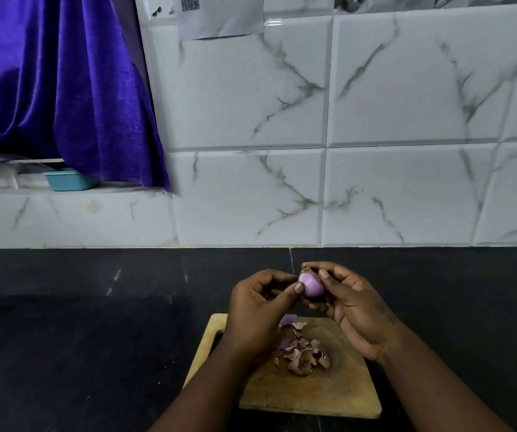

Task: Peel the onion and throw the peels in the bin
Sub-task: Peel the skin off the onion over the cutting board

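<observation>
A small purple onion point(311, 285) with smooth skin and a brown root tuft on top is held up over the black counter. My right hand point(349, 302) cups it from the right, thumb on its upper side. My left hand point(258, 302) pinches its left side with the thumb tip against the skin. Below the hands, a pile of dry purple-brown peels point(304, 352) lies on a wooden cutting board point(338, 391). No bin is in view.
The black counter point(79, 338) spreads left and right of the board. A marble-tiled wall point(313, 135) rises behind it. A teal tub point(67, 179) sits on a ledge at the left under a purple curtain point(57, 82).
</observation>
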Demonstrator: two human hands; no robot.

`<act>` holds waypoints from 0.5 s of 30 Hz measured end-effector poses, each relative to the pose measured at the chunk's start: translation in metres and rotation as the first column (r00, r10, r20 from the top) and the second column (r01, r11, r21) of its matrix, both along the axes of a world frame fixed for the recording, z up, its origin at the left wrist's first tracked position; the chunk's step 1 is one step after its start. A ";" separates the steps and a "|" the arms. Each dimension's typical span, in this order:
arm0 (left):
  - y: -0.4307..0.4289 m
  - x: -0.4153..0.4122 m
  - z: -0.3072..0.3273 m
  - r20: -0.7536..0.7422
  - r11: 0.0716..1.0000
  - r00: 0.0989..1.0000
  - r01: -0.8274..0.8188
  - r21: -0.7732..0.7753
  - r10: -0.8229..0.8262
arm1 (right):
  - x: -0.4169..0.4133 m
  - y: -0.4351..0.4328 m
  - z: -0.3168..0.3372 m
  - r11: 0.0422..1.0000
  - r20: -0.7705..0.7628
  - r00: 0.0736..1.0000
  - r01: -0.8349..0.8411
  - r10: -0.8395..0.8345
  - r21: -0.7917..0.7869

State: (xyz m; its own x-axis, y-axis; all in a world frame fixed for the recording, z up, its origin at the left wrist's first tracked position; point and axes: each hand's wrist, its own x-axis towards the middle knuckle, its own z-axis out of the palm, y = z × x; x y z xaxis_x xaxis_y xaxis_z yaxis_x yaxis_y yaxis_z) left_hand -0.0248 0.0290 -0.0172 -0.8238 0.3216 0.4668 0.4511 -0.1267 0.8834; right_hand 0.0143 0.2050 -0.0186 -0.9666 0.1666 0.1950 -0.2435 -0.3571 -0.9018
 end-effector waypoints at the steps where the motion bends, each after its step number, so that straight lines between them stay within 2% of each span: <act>1: 0.000 -0.001 -0.001 -0.007 1.000 1.000 -0.003 -0.004 0.003 | 0.000 0.000 0.000 1.000 0.003 1.000 0.002 -0.002 0.000; 7: -0.001 0.000 -0.005 -0.088 0.992 0.993 -0.086 -0.089 0.078 | 0.003 -0.002 0.002 1.000 0.018 1.000 -0.003 0.003 0.021; 11: 0.000 0.001 -0.006 -0.305 0.938 0.930 -0.274 -0.212 0.203 | 0.004 -0.004 0.002 0.995 0.024 0.999 0.028 -0.030 0.101; 15: 0.002 -0.001 -0.007 -0.438 0.880 0.854 -0.411 -0.237 0.280 | 0.004 -0.007 0.003 0.990 0.009 0.998 0.052 -0.054 0.131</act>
